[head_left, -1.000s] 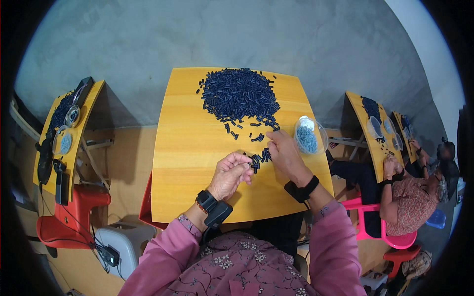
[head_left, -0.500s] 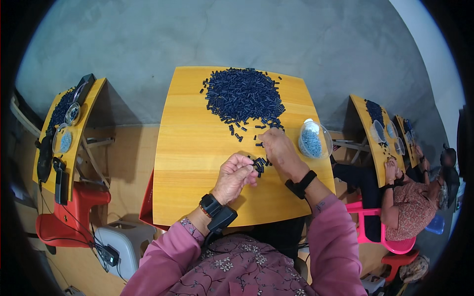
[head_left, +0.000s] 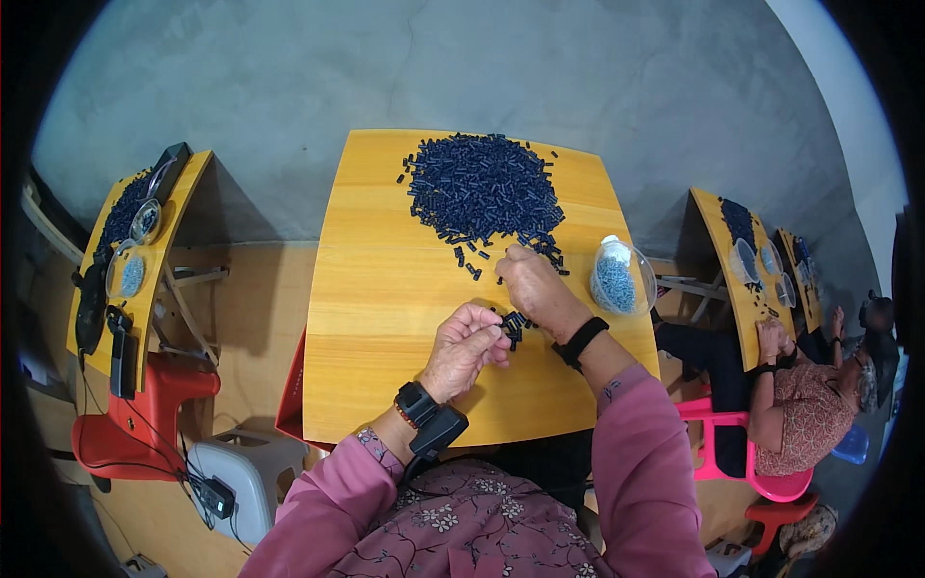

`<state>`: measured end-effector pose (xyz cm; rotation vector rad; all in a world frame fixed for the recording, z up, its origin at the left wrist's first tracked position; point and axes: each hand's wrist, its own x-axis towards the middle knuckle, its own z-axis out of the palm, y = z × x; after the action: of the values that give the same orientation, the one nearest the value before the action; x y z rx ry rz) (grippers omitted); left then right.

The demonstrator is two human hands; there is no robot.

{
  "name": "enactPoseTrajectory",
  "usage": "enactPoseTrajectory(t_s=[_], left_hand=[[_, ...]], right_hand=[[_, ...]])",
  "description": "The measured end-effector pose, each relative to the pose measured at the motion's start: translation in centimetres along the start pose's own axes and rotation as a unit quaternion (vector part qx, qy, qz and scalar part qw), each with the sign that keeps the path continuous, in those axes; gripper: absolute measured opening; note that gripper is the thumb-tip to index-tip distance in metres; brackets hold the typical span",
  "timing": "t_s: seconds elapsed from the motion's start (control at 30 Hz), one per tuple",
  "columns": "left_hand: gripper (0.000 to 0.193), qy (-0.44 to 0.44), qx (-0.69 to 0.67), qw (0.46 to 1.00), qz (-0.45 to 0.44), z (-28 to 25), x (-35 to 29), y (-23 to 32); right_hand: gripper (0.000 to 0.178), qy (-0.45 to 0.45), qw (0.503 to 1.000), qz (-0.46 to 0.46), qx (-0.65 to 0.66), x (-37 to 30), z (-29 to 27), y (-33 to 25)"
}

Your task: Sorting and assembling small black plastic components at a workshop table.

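From the head view, both hands work close together over the near-middle of the yellow tabletop (head_left: 385, 289). The left hand (head_left: 467, 347) is curled narrow, its fingertips pinched on a small cluster of dark parts (head_left: 514, 325) that lies between the two hands. The right hand (head_left: 533, 287) sits just beyond and to the right, palm down and fingers bent; whether it grips a piece of its own I cannot tell, since the fingertips are turned away from the camera. The big heap of dark blue pieces (head_left: 485, 188) lies at the far side of the tabletop, with a few strays trailing toward the hands. A clear round bowl (head_left: 621, 279) with small bluish bits stands at the right edge, near the right wrist.

The step in hand looks like fitting or joining small pieces, fingertip to fingertip, with stock drawn from the heap. The next move seems to call for a fine, steady pinch from the left hand while the right aligns a piece against it; the parts are tiny and could slip.

Off to the left a second yellow bench (head_left: 145, 260) carries similar parts and bowls; at the right another person (head_left: 819, 405) sits at further benches.
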<state>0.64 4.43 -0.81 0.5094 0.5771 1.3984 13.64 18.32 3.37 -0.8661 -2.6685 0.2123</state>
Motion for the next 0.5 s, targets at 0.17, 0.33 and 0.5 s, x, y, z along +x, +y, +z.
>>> enactPoseTrajectory(t_s=[0.17, 0.33, 0.5], left_hand=[[0.009, -0.005, -0.001, 1.0, 0.001, 0.0, 0.0, 0.0], [0.01, -0.01, 0.004, 1.0, 0.001, -0.1, 0.0, 0.1], [0.011, -0.006, 0.011, 1.0, 0.002, -0.3, 0.0, -0.2]], right_hand=[[0.007, 0.03, 0.999, -0.01, 0.038, -0.1, 0.6, 1.1], [0.007, 0.019, 0.996, -0.046, 0.072, -0.1, -0.4, -0.3], [0.007, -0.027, 0.998, -0.041, 0.034, -0.2, -0.6, -0.4]])
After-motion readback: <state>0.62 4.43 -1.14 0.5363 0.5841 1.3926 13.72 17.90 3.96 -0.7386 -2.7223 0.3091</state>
